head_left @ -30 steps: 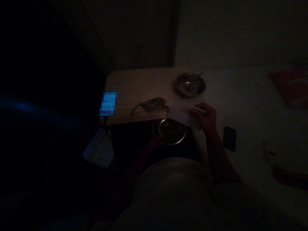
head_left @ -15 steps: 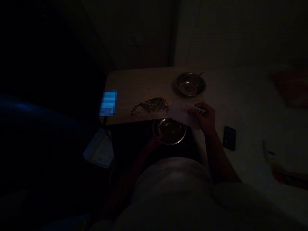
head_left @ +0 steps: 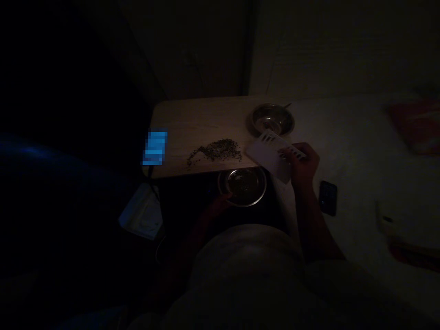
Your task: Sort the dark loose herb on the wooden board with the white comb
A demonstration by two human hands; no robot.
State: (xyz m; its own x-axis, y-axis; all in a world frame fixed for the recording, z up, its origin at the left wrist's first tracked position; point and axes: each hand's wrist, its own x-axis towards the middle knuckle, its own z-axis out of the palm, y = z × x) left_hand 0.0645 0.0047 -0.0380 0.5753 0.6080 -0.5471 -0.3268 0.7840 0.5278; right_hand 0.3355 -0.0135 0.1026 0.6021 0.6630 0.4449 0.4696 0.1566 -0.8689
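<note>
In dim light, my left hand (head_left: 223,200) grips the rim of a metal bowl (head_left: 252,203), which is held just below the front edge of the wooden table (head_left: 199,114). Something dark lies inside that bowl, too dim to name. My right hand (head_left: 304,162) is closed on a white plastic piece with slots along one side (head_left: 270,153), tilted above the table's front right corner. To its left, a spread of small dark grains (head_left: 220,150) lies on the tabletop. Behind the white piece stands a second metal bowl (head_left: 273,120) with a thin handle showing at its rim.
A lit screen (head_left: 155,148), blurred out, stands at the table's left edge. On the pale surface at right lie a dark phone-like device (head_left: 327,198), a reddish packet (head_left: 417,126) and another reddish item (head_left: 412,254). A pale box-like thing (head_left: 142,213) sits lower left.
My right hand has moved a little to the right with the white slotted piece, which is now turned and tilted differently, away from the grains. My left hand and its bowl have stayed put.
</note>
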